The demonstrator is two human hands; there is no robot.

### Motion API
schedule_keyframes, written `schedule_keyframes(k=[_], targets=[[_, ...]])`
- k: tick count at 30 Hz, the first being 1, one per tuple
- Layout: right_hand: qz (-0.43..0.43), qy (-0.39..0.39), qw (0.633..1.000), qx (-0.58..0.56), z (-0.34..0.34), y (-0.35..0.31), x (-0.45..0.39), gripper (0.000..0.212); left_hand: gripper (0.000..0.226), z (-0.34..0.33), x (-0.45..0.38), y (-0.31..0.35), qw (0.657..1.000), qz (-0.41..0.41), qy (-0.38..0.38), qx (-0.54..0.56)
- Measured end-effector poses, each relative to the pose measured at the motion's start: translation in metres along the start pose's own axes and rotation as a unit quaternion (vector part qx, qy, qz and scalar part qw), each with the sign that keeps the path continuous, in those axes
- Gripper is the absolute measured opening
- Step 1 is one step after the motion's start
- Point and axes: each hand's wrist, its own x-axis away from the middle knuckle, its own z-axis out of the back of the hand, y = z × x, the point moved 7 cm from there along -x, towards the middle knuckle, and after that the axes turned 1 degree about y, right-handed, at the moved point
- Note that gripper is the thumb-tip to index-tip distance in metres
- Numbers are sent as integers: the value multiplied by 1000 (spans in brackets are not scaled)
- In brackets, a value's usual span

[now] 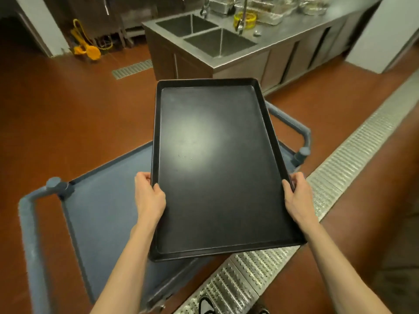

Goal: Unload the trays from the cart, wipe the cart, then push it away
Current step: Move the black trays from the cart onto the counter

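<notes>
A large black tray [215,159] hangs in the air over the grey-blue cart [97,214], empty inside. My left hand [148,197] grips its left long rim, thumb over the edge. On the opposite rim my right hand [297,196] holds on the same way. The cart's top shelf shows bare on the left; the tray hides the rest of it. The cart's handle bars [28,223] stick out at left and at the far right.
A steel counter with a double sink [204,35] stands ahead across the red-brown floor. A metal drain grate [340,168] runs diagonally along the right, beside the cart. Yellow cleaning gear [87,49] lies by the far left wall. My shoe shows at the bottom.
</notes>
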Motion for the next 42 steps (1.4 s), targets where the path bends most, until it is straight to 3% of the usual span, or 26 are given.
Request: schedule_keyframes(k=[9, 22, 33, 42], targets=[[-100, 113, 987, 53, 150, 87, 39, 7, 19, -118, 53, 117, 985, -131, -110, 21], [-243, 264, 931, 69, 346, 215, 192, 7, 18, -258, 239, 248, 924, -279, -262, 29], [-369, 372, 847, 92, 477, 317, 396, 10, 19, -351, 474, 288, 857, -334, -392, 16], [-465, 488, 733, 95, 497, 335, 547, 10, 21, -409, 632, 308, 745, -402, -531, 15]])
